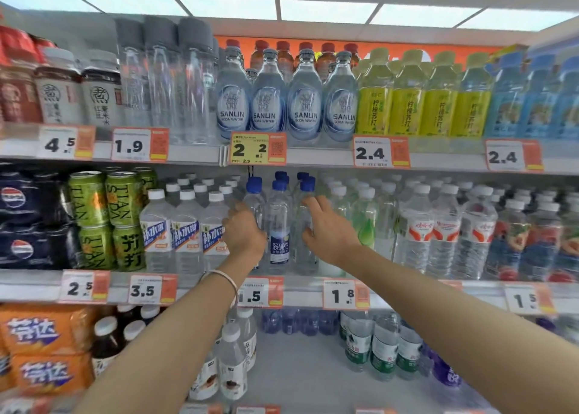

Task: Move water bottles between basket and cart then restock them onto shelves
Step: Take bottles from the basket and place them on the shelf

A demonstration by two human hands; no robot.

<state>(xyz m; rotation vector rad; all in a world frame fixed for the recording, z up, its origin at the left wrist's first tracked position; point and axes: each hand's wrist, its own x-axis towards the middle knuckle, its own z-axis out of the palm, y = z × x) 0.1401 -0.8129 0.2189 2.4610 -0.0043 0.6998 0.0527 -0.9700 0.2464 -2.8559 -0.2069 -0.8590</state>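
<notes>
Three clear water bottles with blue caps stand at the front of the middle shelf. My left hand grips the left bottle at its body. My right hand holds the right bottle, with its fingers spread round the shoulder and its thumb on the bottle's front. The middle bottle, with a dark blue label, stands free between my hands. More blue-capped bottles stand behind them. No basket or cart is in view.
White-capped bottles crowd the shelf to the left, and clear and green-tinted bottles stand to the right. Soda water bottles fill the shelf above. The lower shelf has a bare patch in its middle.
</notes>
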